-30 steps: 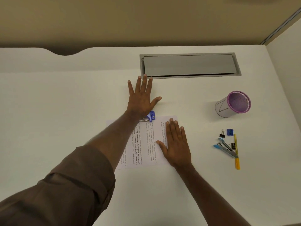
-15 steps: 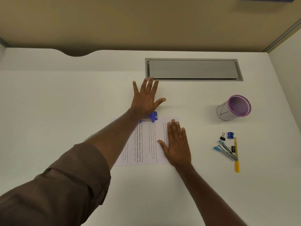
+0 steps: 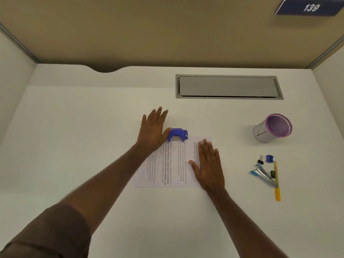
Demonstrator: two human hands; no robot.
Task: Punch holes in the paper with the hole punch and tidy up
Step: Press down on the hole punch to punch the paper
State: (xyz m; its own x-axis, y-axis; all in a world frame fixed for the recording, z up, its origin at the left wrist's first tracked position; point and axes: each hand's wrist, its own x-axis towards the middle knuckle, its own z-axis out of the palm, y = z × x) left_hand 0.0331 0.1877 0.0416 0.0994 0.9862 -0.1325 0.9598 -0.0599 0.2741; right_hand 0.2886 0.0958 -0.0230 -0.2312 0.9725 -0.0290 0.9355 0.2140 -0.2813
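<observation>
A printed sheet of paper (image 3: 173,164) lies flat in the middle of the white desk (image 3: 93,146). A blue hole punch (image 3: 177,135) sits on the sheet's far edge. My left hand (image 3: 153,130) is just left of the punch, fingers spread and flat, its thumb touching the punch's left side. My right hand (image 3: 208,164) rests flat on the right part of the paper, fingers apart, holding nothing.
A purple-rimmed mesh pen cup (image 3: 272,128) stands at the right. Nearer lie a black binder clip (image 3: 260,160), a blue sharpener (image 3: 269,158), a blue stapler (image 3: 263,175) and a yellow pen (image 3: 276,181). A grey cable hatch (image 3: 228,86) is set into the desk's far side.
My left hand has slid left off the hole punch, which now shows fully. The head camera has tilted up, so everything sits lower in view. My right hand stays on the paper.
</observation>
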